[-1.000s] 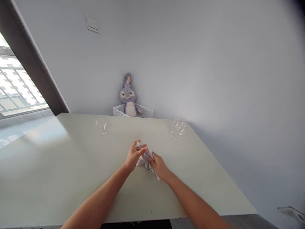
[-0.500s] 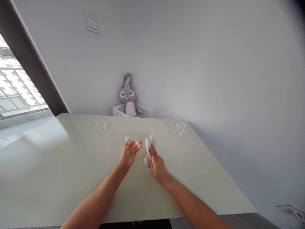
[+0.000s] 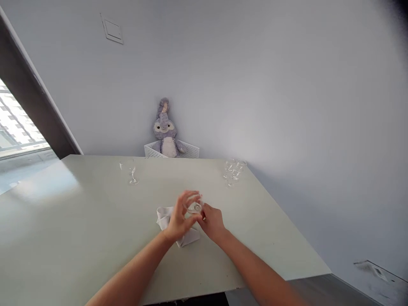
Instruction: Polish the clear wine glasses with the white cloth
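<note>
A clear stemmed glass [image 3: 194, 208] is held between my two hands, its rim turned toward the camera. My left hand [image 3: 182, 216] curves its fingers and thumb around the bowl. The closed fingers of my right hand [image 3: 211, 220] grip the glass at its stem or base, which they mostly hide. Partly under my left hand and wrist, a crumpled white cloth [image 3: 189, 238] lies on the table.
One stemmed glass [image 3: 131, 173] stands at the back left of the pale table [image 3: 95, 238]. Several more glasses [image 3: 234, 171] cluster at the back right. Behind the table's far edge, a grey plush toy [image 3: 168, 136] sits in a white perforated basket [image 3: 192, 151].
The cloth has left my right hand and now lies on the table. My right hand has taken the lower part of the glass, which has turned rim toward the camera. The view has shifted slightly.
</note>
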`<control>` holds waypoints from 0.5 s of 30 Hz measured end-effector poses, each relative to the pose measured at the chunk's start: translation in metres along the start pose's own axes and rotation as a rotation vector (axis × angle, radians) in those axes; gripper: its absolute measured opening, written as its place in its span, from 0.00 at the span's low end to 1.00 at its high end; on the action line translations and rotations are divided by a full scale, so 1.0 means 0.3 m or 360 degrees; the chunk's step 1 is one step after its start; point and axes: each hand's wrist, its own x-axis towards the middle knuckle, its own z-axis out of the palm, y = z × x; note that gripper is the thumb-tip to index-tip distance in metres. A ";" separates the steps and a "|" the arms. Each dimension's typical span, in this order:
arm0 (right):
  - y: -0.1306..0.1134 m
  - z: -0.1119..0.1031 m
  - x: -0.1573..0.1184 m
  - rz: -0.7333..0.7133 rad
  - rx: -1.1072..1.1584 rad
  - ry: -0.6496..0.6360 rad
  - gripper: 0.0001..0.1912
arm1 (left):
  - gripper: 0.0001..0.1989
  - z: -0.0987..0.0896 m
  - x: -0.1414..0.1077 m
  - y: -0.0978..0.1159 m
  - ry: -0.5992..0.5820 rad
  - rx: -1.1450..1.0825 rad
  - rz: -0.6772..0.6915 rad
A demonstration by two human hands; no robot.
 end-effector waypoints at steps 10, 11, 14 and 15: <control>0.296 -0.188 0.102 0.0907 0.0057 0.0709 0.20 | 0.28 -0.024 -0.024 -0.053 -0.0199 0.0892 -0.0280; 0.356 -0.223 0.110 0.1042 0.0030 0.0779 0.21 | 0.27 -0.027 -0.024 -0.064 -0.0158 0.0895 -0.0320; 0.517 -0.302 0.127 0.1354 -0.0066 0.0702 0.20 | 0.23 -0.024 -0.025 -0.099 -0.0049 0.0873 -0.0470; 0.557 -0.314 0.133 0.1402 -0.0081 0.0649 0.18 | 0.22 -0.022 -0.025 -0.108 -0.0028 0.0869 -0.0529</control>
